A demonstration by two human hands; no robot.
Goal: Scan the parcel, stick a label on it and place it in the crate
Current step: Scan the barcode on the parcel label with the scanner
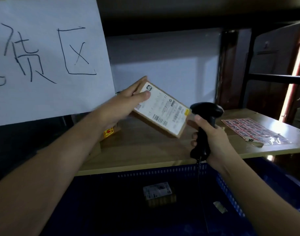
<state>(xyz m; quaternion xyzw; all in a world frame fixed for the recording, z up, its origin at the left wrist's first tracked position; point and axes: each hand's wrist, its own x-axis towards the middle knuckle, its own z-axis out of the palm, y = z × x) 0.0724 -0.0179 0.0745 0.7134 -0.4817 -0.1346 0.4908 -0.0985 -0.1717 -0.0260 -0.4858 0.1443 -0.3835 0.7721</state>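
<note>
one parcel (160,109) in hand, one scanner (205,120), one label sheet (253,131) at three o'clock, perhaps two parcels in one crate (227,189).

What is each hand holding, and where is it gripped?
Left hand grips the parcel by its upper-left end; right hand holds the scanner by its handle.

Parcel and scanner above the shelf, crate below.
The parcel (160,109) sits left of the scanner (205,123); a label sheet (253,130) lies on the shelf (146,150) to the right; another parcel (158,193) lies in the crate (231,193).
</note>
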